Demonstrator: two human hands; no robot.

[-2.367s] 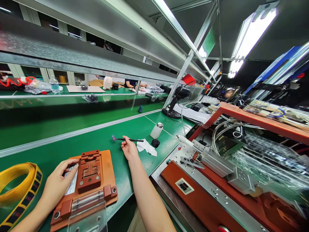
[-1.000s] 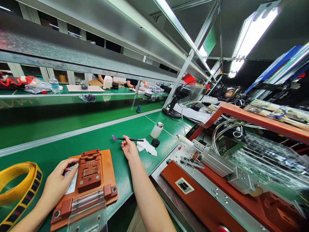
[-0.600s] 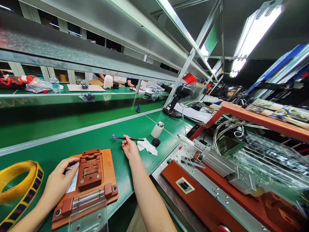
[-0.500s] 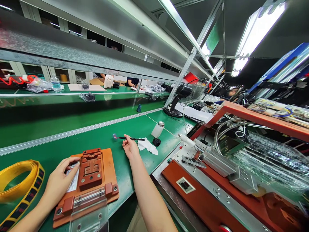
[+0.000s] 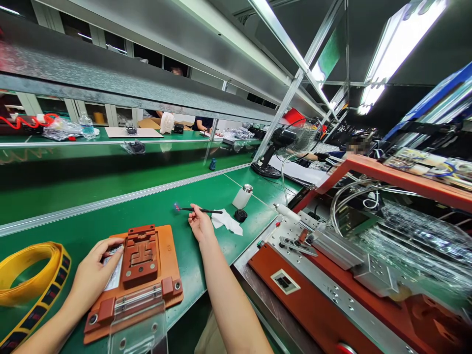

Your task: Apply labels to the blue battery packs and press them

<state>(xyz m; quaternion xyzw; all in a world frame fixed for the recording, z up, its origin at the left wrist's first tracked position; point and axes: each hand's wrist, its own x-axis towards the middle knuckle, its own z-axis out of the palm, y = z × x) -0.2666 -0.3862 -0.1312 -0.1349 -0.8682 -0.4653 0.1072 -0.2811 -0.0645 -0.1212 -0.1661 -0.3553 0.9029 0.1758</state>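
A slim black tool [image 5: 212,211] is pinched between the thumb and fingertips of the right hand [image 5: 201,223]; a small purplish piece [image 5: 177,207] is seen at its tip, towards ten o'clock from that hand; whether this piece is touching the green bench [image 5: 147,211] cannot be told. The left hand [image 5: 96,265] is laid over the nine-o'clock edge of an orange-brown fixture [image 5: 167,255], with thumb and fingers curved over a white label [image 5: 115,275]; whether anything is gripped beneath them cannot be told.

A recessed block [image 5: 142,265] is mounted on the fixture; a clear flap [image 5: 142,322] is attached at its six-o'clock end; a yellow strip [image 5: 27,296] is coiled farther out at nine o'clock, just beyond the left hand. At three o'clock from the right hand, a crumpled white sheet [image 5: 226,221] is placed just beside it, with a black cap [image 5: 241,216] beyond; a white bottle [image 5: 242,197] is stood at two o'clock; a machine [image 5: 309,305] is set at three o'clock from the fixture.
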